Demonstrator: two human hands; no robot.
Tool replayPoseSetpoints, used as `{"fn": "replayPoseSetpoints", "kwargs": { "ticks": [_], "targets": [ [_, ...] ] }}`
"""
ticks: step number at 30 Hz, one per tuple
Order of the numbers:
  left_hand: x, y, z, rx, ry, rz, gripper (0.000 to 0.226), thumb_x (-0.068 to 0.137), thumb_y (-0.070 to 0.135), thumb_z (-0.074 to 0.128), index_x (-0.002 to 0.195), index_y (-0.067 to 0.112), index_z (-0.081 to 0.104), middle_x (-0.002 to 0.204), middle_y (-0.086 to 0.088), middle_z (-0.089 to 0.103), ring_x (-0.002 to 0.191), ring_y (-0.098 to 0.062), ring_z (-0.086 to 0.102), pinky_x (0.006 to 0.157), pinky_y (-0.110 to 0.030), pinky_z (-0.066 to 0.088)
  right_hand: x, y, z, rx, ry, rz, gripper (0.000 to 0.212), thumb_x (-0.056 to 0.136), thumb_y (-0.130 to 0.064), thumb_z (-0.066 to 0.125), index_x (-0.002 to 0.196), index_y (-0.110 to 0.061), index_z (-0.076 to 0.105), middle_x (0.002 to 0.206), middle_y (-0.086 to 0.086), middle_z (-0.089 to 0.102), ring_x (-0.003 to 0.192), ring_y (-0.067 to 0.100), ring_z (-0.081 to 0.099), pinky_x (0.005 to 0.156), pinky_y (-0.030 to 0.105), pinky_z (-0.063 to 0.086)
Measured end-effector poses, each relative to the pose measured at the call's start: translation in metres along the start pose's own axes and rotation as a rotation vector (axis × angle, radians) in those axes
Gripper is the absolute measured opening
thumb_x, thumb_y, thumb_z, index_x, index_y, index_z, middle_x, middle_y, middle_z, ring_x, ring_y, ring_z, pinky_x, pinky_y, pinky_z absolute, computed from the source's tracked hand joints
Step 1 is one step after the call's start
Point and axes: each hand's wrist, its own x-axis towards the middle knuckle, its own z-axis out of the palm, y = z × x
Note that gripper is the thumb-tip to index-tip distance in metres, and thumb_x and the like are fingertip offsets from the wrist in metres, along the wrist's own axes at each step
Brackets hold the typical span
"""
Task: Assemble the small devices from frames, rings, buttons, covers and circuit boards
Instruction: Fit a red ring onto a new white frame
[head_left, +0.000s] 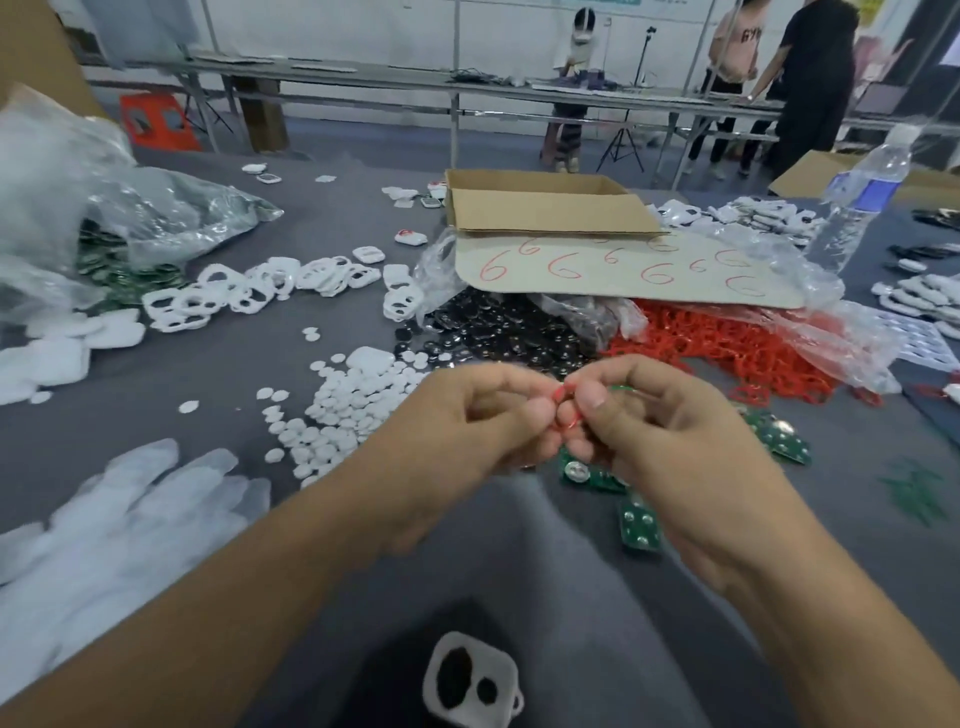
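Fingertips (537, 415) of my left hand (457, 431) and right hand (670, 436) are pinching a red ring (569, 425), while the white frame (470, 680) is lying nearer me, slightly leftward.

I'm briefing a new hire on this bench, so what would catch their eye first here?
Dead centre, the left hand and right hand meet, both pinching a small red ring. Just behind them a heap of red rings spills from a clear bag, with a cardboard sheet scrawled with red sixes behind it. Left of the hands, white buttons lie scattered on the grey table.
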Motion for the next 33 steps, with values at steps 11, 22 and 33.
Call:
{"fn": "replayPoseSetpoints", "kwargs": {
  "ticks": [11,22,33],
  "targets": [
    [-0.104,-0.026,-0.036,1.161,-0.329,0.092,0.052,0.073,0.06,0.082,0.114,0.036,0.062,0.106,0.016,0.053,0.103,0.004,0.05,0.086,-0.012,0.04,-0.036,0.026,0.015,-0.758,-0.32,-0.052,0.015,0.096,-0.016,0.066,0.082,-0.021,0.07,0.075,0.004,0.069,0.071,0.026,0.065,0.075,0.049,0.055],
    [-0.101,-0.029,-0.04,0.876,-0.136,0.264,0.041,0.068,-0.018,0.066,0.079,0.02,0.072,0.091,0.011,0.067,0.09,-0.004,0.068,0.078,-0.019,0.053,-0.037,0.027,0.01,-0.828,-0.443,0.044,0.027,0.084,-0.008,0.08,0.097,-0.031,0.08,0.09,-0.008,0.071,0.087,0.009,0.07,0.086,0.032,0.058],
    [-0.094,-0.041,-0.037,0.558,0.084,0.088,0.02,0.085,0.028,0.083,0.102,0.032,0.073,0.095,0.014,0.078,0.092,-0.003,0.074,0.086,-0.024,0.058,-0.043,0.032,0.025,-0.618,-0.414,-0.041,0.02,0.081,-0.005,0.082,0.086,-0.022,0.073,0.077,0.001,0.07,0.073,0.022,0.068,0.073,0.042,0.059]
  ]
}}
